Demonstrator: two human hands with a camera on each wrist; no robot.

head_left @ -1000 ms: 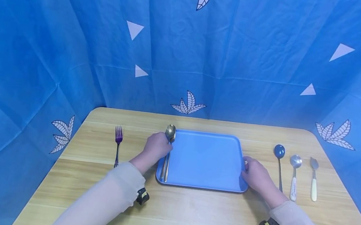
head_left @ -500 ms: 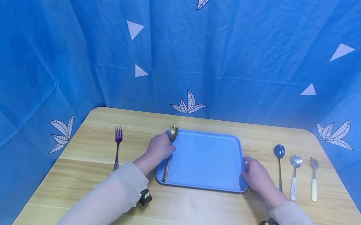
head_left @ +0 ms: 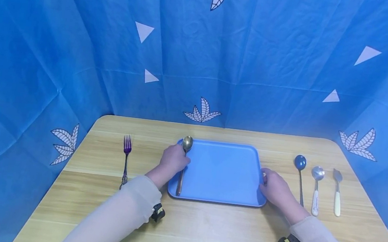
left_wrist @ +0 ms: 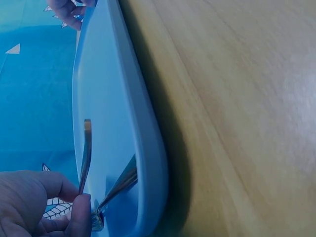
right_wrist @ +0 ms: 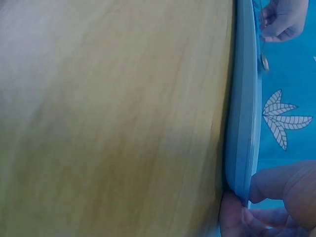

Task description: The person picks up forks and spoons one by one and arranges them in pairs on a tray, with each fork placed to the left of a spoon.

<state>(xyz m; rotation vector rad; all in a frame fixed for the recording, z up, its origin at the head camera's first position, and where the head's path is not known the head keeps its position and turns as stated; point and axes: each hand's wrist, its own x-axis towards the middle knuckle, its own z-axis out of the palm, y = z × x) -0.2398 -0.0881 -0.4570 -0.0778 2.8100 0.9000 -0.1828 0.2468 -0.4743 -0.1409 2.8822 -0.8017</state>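
Observation:
My left hand (head_left: 174,160) pinches a gold-coloured spoon (head_left: 187,142) between thumb and fingers, over the left side of a blue tray (head_left: 224,173). In the left wrist view the handle of this spoon (left_wrist: 86,153) rises from the fingertips. Beneath it, another metal utensil (left_wrist: 118,187) lies in the tray; the left hand and the held spoon hide most of it in the head view. At the tray's right edge my right hand (head_left: 275,185) grips the rim, with the thumb on one side and fingers on the other in the right wrist view.
Left of the tray lies a purple fork (head_left: 127,151). On the right are a dark spoon (head_left: 300,162), a white-handled spoon (head_left: 315,200) and a white-handled knife (head_left: 337,203). A blue patterned curtain (head_left: 277,66) hangs behind the wooden table (head_left: 217,229).
My left hand has moved a little to the right with the spoon, which now overlaps the utensil lying in the tray. My right hand has stayed at the tray's edge.

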